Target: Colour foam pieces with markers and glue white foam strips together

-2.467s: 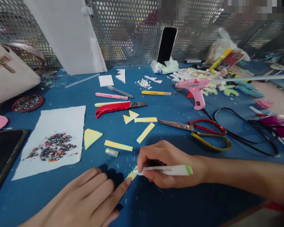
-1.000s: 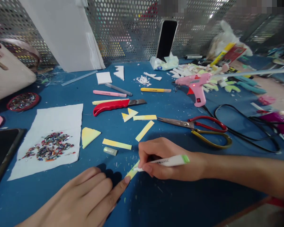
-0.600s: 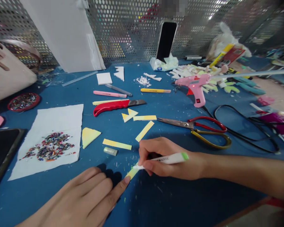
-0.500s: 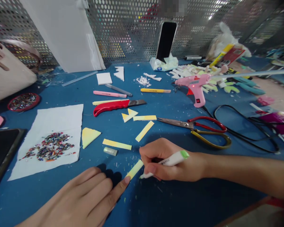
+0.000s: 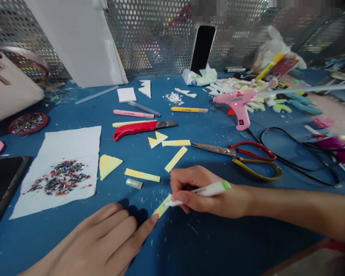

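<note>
My right hand [image 5: 197,191] is closed around a white acrylic marker [image 5: 208,190] with a green end. The marker's tip touches a narrow yellow-green strip [image 5: 164,206] on the blue table. My left hand [image 5: 112,234] lies low, its index finger stretched out and pressing the strip's near end; the other fingers are loosely bent. Just beyond the strip lies a clear greenish marker cap [image 5: 134,183]. Behind it rests a yellow-to-green strip [image 5: 142,175], with another yellow strip [image 5: 176,159] farther right. A yellow triangular piece [image 5: 109,167] lies to the left.
Scissors [image 5: 218,149] lie beyond my right hand, near a pink glue gun [image 5: 237,105] with its black cord. A red-handled knife [image 5: 138,129] lies mid-table. At left, beads [image 5: 64,178] cover part of a white cloth [image 5: 74,142]. A phone [image 5: 202,50] stands at the back.
My right hand has moved slightly up, bringing the marker tip from beside the strip onto it. My left hand stays in place.
</note>
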The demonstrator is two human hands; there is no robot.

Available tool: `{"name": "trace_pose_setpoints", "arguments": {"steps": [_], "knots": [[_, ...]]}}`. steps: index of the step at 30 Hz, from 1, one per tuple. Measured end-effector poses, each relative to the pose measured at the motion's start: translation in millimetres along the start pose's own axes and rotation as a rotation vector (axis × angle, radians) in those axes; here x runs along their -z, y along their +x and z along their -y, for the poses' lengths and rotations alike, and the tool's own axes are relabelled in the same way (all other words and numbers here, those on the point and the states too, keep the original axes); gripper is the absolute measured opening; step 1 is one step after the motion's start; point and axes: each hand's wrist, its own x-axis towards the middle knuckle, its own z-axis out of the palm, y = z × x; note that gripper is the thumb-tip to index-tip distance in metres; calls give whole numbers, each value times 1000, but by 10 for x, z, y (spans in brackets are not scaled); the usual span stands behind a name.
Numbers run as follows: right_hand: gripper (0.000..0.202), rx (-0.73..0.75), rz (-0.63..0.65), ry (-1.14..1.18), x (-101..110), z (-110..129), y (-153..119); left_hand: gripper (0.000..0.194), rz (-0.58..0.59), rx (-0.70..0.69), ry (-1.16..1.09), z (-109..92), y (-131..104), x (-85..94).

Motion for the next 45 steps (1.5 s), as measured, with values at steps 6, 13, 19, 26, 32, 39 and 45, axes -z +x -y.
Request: {"name": "trace_pose_setpoints", "arguments": {"steps": [6,13,19,26,32,39,45], "knots": [[22,6,-13,9,0,0,2,47,-32,6,16,5,46,15],[27,2,-17,11,-1,-5,-1,48,-14,-12,29,4,30,16],[29,34,-19,-32,-4,-6,3,48,-40,11,19,-2,44,23],[27,13,-56,-15,-10,-18,-3,48,-23,-4,37,12,44,23],[29,-19,-63,-7,-12,16,7,47,-24,11,22,2,35,14],[29,5,-76,-3,-14,-16,-10,48,-1,2,2,9,40,17],[30,3,-85,-5,-16,-11,-10,48,-13,10,18,1,31,13]]}}
